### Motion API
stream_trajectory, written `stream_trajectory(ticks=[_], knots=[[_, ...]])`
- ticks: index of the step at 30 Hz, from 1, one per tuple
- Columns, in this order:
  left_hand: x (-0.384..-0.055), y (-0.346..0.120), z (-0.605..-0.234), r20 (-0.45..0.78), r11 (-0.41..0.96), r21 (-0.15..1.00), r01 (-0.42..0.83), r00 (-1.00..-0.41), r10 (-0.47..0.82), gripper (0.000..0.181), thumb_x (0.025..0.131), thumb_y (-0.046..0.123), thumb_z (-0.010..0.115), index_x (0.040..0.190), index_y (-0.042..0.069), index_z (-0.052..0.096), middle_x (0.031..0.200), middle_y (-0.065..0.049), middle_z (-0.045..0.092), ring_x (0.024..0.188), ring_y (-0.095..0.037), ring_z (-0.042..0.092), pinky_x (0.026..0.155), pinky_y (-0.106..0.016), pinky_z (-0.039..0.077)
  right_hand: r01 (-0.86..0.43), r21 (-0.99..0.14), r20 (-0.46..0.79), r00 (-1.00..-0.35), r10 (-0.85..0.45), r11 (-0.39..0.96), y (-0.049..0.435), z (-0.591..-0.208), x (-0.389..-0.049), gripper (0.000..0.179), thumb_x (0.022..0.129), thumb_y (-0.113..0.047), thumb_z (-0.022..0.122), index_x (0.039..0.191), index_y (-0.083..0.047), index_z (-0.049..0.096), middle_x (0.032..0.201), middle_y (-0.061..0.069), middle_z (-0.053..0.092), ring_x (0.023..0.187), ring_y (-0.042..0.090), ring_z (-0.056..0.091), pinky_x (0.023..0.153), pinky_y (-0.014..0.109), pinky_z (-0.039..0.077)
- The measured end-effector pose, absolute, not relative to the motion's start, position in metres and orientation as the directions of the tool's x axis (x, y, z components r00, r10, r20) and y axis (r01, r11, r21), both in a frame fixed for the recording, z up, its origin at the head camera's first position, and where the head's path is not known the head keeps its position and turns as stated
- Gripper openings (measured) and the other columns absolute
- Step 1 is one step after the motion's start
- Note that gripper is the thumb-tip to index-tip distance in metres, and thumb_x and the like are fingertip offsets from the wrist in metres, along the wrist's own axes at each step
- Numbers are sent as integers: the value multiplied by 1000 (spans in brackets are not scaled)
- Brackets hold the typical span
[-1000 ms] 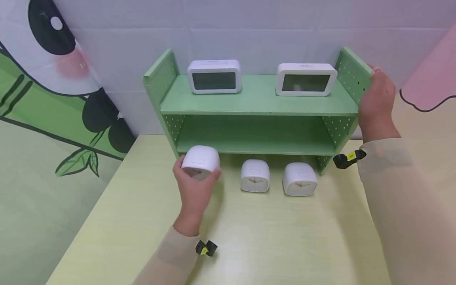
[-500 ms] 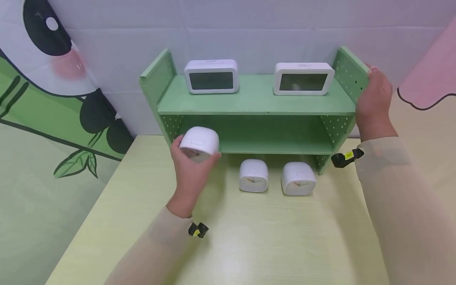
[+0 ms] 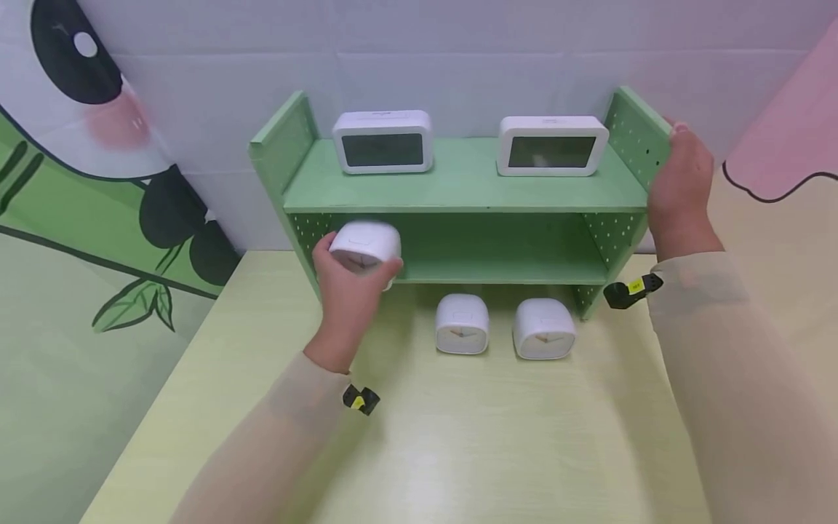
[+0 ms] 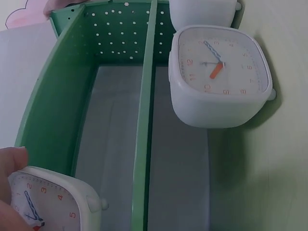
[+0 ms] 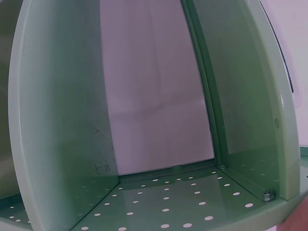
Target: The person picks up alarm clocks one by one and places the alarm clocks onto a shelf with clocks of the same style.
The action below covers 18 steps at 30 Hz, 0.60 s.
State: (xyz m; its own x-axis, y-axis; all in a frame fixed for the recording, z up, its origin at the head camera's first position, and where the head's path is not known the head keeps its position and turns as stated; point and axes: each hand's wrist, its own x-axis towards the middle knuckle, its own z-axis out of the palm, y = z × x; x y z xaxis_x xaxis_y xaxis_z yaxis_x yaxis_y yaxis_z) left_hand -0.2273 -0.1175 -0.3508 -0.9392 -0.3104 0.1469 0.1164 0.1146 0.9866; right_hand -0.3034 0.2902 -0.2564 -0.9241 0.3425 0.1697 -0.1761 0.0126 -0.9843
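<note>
In the head view my left hand (image 3: 347, 295) grips a small white alarm clock (image 3: 368, 236) between thumb and fingers. It is at the left end of the lower opening of the green two-tier shelf (image 3: 468, 193). The left wrist view shows the held clock (image 4: 53, 197) with its numbered dial facing out and part of the hand beside it. My right hand (image 3: 682, 185) holds the shelf's perforated right side panel (image 3: 638, 138) from outside. Only a bit of that hand (image 5: 294, 216) appears in the right wrist view.
Two more white alarm clocks, one left (image 3: 462, 324) and one right (image 3: 545, 329), stand on the pale table (image 3: 491, 429) before the shelf. Two white digital clocks, a left (image 3: 382, 149) and a right (image 3: 553, 149), sit on the top board. A printed cloth (image 3: 458, 73) hangs behind.
My left hand has raised the alarm clock from in front of the shelf's lower edge up to the lower opening. The right hand keeps its hold on the side panel.
</note>
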Motion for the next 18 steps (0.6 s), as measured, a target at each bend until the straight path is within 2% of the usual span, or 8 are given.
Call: stream_trajectory(ticks=[10, 18], knots=[[-254, -118, -353, 116, 186, 981, 56, -938, -328, 117, 77, 37, 92, 159, 13, 11, 147, -12, 33, 127, -27, 44, 98, -36, 49, -200, -978, 205, -918, 341, 50, 289, -259, -302, 49, 112, -41, 26, 143, -24, 58, 122, 2, 59, 106, 15, 58, 89, 31, 49], [-268, -109, -351, 180, 174, 977, 126, -923, -340, 107, 76, 28, 93, 151, 11, 18, 141, -11, 37, 122, -24, 46, 97, -33, 49, -201, -977, 212, -915, 343, 67, 290, -260, -303, 49, 112, -42, 25, 144, -24, 58, 125, 2, 59, 109, 15, 59, 95, 32, 47]])
